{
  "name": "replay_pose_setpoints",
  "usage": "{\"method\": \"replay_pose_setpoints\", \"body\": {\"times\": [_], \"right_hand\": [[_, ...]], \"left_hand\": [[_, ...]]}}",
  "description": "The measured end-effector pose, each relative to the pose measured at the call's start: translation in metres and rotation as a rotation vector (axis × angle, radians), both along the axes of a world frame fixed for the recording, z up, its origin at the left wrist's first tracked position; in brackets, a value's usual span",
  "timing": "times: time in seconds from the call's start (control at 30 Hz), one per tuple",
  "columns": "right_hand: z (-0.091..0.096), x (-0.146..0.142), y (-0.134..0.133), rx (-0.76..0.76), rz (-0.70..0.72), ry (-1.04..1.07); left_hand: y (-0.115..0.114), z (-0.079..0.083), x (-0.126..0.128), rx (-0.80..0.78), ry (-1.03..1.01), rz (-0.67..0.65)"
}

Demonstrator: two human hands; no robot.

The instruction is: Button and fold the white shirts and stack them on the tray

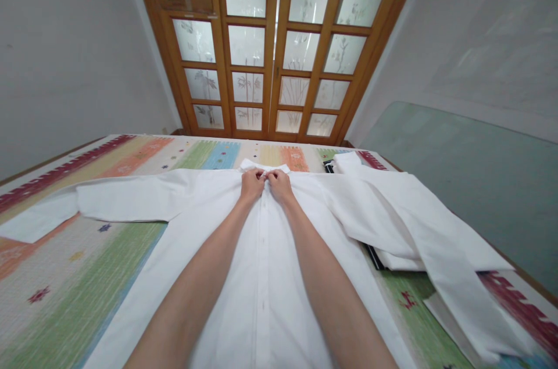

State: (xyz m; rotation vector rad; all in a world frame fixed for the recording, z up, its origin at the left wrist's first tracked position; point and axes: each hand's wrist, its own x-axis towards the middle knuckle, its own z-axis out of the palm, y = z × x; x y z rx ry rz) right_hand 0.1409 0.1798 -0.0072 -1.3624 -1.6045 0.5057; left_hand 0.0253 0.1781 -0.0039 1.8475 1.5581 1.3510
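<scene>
A white long-sleeved shirt (pixel 244 276) lies front side up and spread out, its collar (pixel 248 164) at the far end. At the top of the button placket, just below the collar, my left hand (pixel 253 184) pinches the cloth. My right hand (pixel 279 184) pinches the same spot from the other side, and the two hands' fingertips nearly meet. The button there is hidden by my fingers. One sleeve (pixel 131 196) stretches out to the left; the other sleeve (pixel 375 212) runs right and bends toward me.
Under the shirt lies a striped, patterned cloth (pixel 82 287). Folded white fabric (pixel 444 224) with black items (pixel 374 255) beneath it sits at the right. A pale green panel (pixel 462 171) stands along the right side. Wooden doors with glass panes (pixel 274 43) rise behind.
</scene>
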Motion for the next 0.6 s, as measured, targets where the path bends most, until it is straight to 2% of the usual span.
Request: {"method": "replay_pose_setpoints", "body": {"times": [0.6], "right_hand": [[0.0034, -0.0026, -0.0058, -0.021, -0.031, -0.008]], "left_hand": [[-0.0025, -0.0004, -0.0029, -0.019, 0.142, 0.045]]}}
